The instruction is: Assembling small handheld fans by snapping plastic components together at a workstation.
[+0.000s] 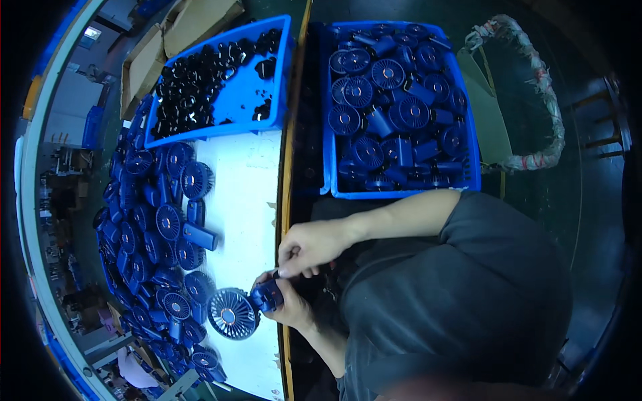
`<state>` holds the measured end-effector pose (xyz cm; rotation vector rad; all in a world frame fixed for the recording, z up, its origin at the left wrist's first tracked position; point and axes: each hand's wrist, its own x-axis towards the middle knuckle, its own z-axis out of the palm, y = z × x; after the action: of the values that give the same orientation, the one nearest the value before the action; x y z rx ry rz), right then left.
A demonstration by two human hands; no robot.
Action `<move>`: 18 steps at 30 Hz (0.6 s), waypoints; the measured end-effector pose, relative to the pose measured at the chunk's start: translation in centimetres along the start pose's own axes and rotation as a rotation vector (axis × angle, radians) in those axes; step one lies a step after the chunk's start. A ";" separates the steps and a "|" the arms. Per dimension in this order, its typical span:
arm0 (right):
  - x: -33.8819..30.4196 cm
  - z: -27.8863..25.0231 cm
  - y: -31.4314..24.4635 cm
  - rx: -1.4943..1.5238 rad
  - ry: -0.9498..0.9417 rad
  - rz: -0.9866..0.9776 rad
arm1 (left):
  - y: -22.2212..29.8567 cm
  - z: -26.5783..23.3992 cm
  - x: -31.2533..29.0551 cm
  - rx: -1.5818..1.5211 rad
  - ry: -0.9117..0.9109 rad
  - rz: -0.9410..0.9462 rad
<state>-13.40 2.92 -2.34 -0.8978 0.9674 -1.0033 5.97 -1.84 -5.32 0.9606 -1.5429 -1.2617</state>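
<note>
My left hand is wrapped round the handle of a dark blue handheld fan, over the table's near edge. The fan's round grille, with a bright centre, points out over the white tabletop. My right hand is closed in a pinch at the handle's end, where a small black part shows at the fingertips. Its exact shape is mostly hidden by the fingers. Beyond the held fan lies a large heap of similar blue fans.
A blue tray of small glossy black parts stands on the white table. Beside the table is a blue crate piled with fans. Open cardboard boxes lie behind the tray. A wrapped hoop-shaped handle rises beyond the crate.
</note>
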 end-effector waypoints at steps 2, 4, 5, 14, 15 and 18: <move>-0.5 -0.2 2.0 0.079 0.016 -0.078 | 1.2 1.3 -0.7 0.002 -0.022 -0.118; -2.1 -0.1 1.1 -0.101 0.136 -0.262 | 2.9 1.6 -1.1 -0.062 -0.137 -0.320; -2.4 0.0 1.3 -0.272 0.219 -0.458 | 4.0 2.1 -1.3 -0.140 -0.226 -0.444; -4.0 1.6 1.4 -1.162 0.334 -0.841 | 1.5 2.1 -5.4 -0.634 -0.298 -0.564; -4.6 1.8 1.6 -1.198 0.342 -0.810 | 2.0 2.8 -5.5 -0.647 -0.238 -0.579; -5.8 3.1 3.6 -1.213 0.439 -0.744 | 2.3 4.5 -6.3 -0.701 -0.068 -0.601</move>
<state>-10.96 9.94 -3.39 -2.2164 1.7241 -1.2235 3.46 5.76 -4.48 0.9254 -0.7398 -2.0827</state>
